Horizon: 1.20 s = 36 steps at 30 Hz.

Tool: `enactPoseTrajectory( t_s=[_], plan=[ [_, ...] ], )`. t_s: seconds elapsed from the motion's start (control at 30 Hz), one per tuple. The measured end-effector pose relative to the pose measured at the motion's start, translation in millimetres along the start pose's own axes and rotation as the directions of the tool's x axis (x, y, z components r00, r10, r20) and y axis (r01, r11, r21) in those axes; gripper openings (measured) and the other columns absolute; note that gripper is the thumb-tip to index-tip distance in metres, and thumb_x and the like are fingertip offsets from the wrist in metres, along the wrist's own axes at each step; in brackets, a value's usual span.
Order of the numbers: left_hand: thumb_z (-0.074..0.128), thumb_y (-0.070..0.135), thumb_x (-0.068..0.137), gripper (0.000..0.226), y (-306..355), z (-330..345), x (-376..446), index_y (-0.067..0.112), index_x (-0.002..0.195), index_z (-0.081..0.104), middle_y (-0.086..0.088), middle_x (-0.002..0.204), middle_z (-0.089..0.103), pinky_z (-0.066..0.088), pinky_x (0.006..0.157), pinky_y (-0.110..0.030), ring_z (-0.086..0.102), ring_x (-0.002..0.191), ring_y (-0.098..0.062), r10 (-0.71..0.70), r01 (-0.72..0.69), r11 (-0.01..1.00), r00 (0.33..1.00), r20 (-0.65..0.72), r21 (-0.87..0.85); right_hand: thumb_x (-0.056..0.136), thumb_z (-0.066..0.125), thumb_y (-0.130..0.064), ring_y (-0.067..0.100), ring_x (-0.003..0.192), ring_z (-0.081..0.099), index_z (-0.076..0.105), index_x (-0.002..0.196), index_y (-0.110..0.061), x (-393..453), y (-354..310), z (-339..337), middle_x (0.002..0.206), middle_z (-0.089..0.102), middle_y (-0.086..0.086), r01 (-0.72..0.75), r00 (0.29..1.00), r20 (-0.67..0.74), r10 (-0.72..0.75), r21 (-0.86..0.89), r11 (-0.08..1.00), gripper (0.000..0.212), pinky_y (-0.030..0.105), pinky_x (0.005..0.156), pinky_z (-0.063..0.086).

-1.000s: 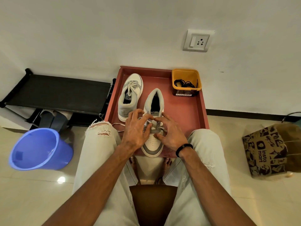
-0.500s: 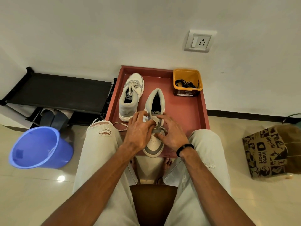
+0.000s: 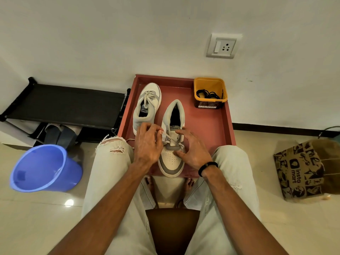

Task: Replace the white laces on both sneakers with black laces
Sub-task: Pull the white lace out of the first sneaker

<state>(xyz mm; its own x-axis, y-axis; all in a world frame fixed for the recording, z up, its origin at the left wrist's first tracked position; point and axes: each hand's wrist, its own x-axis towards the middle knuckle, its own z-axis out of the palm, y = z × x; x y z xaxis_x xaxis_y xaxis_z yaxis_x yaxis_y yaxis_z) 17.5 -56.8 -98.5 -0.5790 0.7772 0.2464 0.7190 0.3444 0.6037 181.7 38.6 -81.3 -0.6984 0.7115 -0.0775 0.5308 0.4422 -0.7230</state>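
A person sits with a red tray (image 3: 211, 133) in front of their knees. Two shoes lie on it. The near shoe (image 3: 172, 144) is the one being worked on, and its toe points at the person. The left hand (image 3: 147, 144) pinches the white lace (image 3: 168, 136) between thumb and fingers and pulls it up and to the left, out of the holes. The right hand (image 3: 193, 150) holds the shoe still, with its fingers curled around the right side and the thumb pressed on the toe. Most of the holes look bare, so I think this lace is nearly out. The far shoe (image 3: 147, 105) sits to the left and has its white lace tied. The black laces (image 3: 208, 93) wait in the yellow tub (image 3: 209, 85) at the far right corner of the tray. Next, the left hand should pull the lace free from the last holes while the right hand keeps the shoe from sliding.
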Motion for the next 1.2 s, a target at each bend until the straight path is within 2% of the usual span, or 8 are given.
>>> enactPoseTrajectory(
  t_s=[0.2,0.43,0.53,0.67,0.8,0.9,1.13,1.2],
  plan=[
    [0.055,0.026,0.103,0.017,-2,0,1,0.015,0.112,0.064,-0.007,0.113,0.056,0.052,0.084,-0.041,0.048,0.101,-0.021,-0.115,0.111,0.992,0.991,-0.073,-0.054,0.078,0.085,-0.024,0.019,0.149,0.034,0.048,0.144,-0.038,1,3,3,0.161,0.038,0.000,-0.025,1.000,0.002,0.025,-0.003,1.000,0.077,0.044,0.123,0.029],
    [0.057,0.024,0.102,0.015,-6,1,3,0.017,0.113,0.064,-0.007,0.115,0.056,0.053,0.088,-0.043,0.047,0.104,-0.020,-0.247,0.239,0.967,0.964,-0.096,-0.090,0.079,0.086,-0.023,0.018,0.150,0.033,0.049,0.145,-0.034,1,2,2,0.161,0.039,0.000,-0.018,1.000,0.002,0.018,0.003,1.000,0.077,0.040,0.124,0.027],
    [0.064,0.026,0.097,0.023,-6,3,2,0.022,0.120,0.065,-0.006,0.120,0.055,0.053,0.091,-0.044,0.047,0.110,-0.021,-0.178,0.178,0.983,0.984,0.001,-0.040,0.079,0.086,-0.021,0.017,0.148,0.036,0.051,0.144,-0.029,0,0,1,0.158,0.043,0.001,0.000,1.000,-0.001,0.000,0.004,1.000,0.075,0.028,0.120,0.024],
    [0.064,0.039,0.097,0.025,-8,12,-3,0.020,0.111,0.070,-0.005,0.117,0.055,0.050,0.093,-0.048,0.050,0.114,-0.023,0.035,-0.043,0.996,0.994,0.106,0.077,0.079,0.086,-0.017,0.015,0.141,0.042,0.052,0.144,-0.025,-2,-4,-2,0.152,0.048,-0.001,0.011,1.000,-0.007,-0.011,0.009,1.000,0.073,0.015,0.110,0.022],
    [0.054,0.056,0.099,0.041,-11,12,-2,0.020,0.103,0.074,-0.004,0.114,0.059,0.051,0.092,-0.048,0.052,0.113,-0.023,0.019,-0.030,0.993,0.995,0.093,0.111,0.079,0.086,-0.018,0.016,0.143,0.041,0.052,0.144,-0.027,-2,-4,-3,0.153,0.048,-0.001,0.010,1.000,-0.009,-0.010,0.011,1.000,0.074,0.025,0.118,0.028],
    [0.046,0.066,0.098,0.052,-9,11,-2,0.022,0.098,0.075,-0.003,0.109,0.061,0.052,0.088,-0.045,0.054,0.108,-0.021,0.031,-0.044,0.990,0.995,0.095,0.136,0.079,0.086,-0.018,0.017,0.141,0.044,0.052,0.144,-0.027,-2,-5,-2,0.152,0.048,-0.002,0.008,1.000,-0.006,-0.007,0.017,1.000,0.074,0.021,0.113,0.027],
    [0.060,0.044,0.100,0.025,-6,10,-2,0.021,0.096,0.067,0.001,0.099,0.056,0.050,0.084,-0.045,0.051,0.096,-0.019,0.072,-0.075,0.996,0.996,0.061,0.053,0.080,0.086,-0.020,0.016,0.141,0.043,0.051,0.145,-0.026,-2,-5,-2,0.153,0.047,-0.001,0.010,1.000,-0.005,-0.010,0.016,1.000,0.073,0.016,0.109,0.025],
    [0.058,0.044,0.102,0.024,-5,8,-1,0.021,0.095,0.063,0.005,0.096,0.053,0.049,0.083,-0.044,0.050,0.093,-0.017,0.045,-0.046,0.999,0.998,0.032,0.007,0.080,0.086,-0.023,0.016,0.146,0.038,0.050,0.145,-0.030,-1,-2,-1,0.157,0.043,-0.001,0.004,1.000,-0.007,-0.004,-0.003,1.000,0.075,0.024,0.117,0.028]
  ],
)
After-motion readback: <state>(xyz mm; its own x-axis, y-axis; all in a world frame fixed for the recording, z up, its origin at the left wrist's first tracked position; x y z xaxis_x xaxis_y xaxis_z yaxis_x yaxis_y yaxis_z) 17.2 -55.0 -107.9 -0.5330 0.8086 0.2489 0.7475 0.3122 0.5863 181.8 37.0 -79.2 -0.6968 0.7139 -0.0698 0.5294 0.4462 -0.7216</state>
